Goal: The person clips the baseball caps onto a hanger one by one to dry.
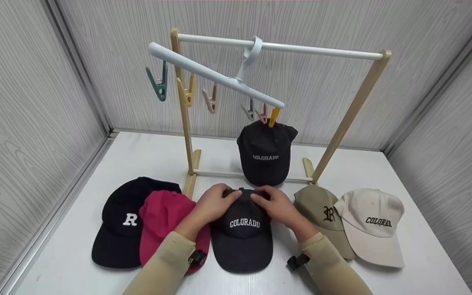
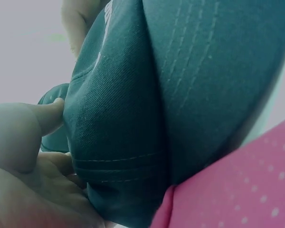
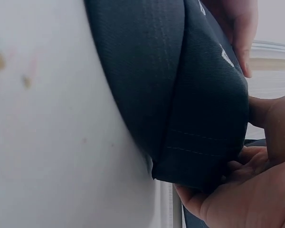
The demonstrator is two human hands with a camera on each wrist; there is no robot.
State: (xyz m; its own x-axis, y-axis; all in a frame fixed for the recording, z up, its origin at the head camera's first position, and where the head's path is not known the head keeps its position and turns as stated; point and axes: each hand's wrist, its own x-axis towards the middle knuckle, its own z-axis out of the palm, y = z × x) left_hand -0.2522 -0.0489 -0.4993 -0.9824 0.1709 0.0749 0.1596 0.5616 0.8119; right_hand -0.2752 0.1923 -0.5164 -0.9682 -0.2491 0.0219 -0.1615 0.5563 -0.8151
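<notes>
A dark cap (image 1: 242, 250) lettered COLORADO lies on the table, brim toward me. My left hand (image 1: 214, 203) grips the left side of its crown, thumb on top and fingers tucked under the edge. On the right side my right hand (image 1: 279, 205) grips the crown the same way. In the left wrist view the thumb presses the fabric of the cap (image 2: 118, 109), and the right wrist view shows fingers curled beneath the lower edge of the cap (image 3: 204, 118). Behind it, another dark COLORADO cap (image 1: 265, 153) hangs from an orange clip (image 1: 274, 117).
Left lie a black R cap (image 1: 117, 246) and a pink cap (image 1: 166, 217), partly under my left forearm. An olive cap (image 1: 315, 205) and a cream cap (image 1: 373, 213) lie right. A wooden rack (image 1: 352, 110) holds a tilted white hanger (image 1: 215, 76) with several clips (image 1: 160, 86).
</notes>
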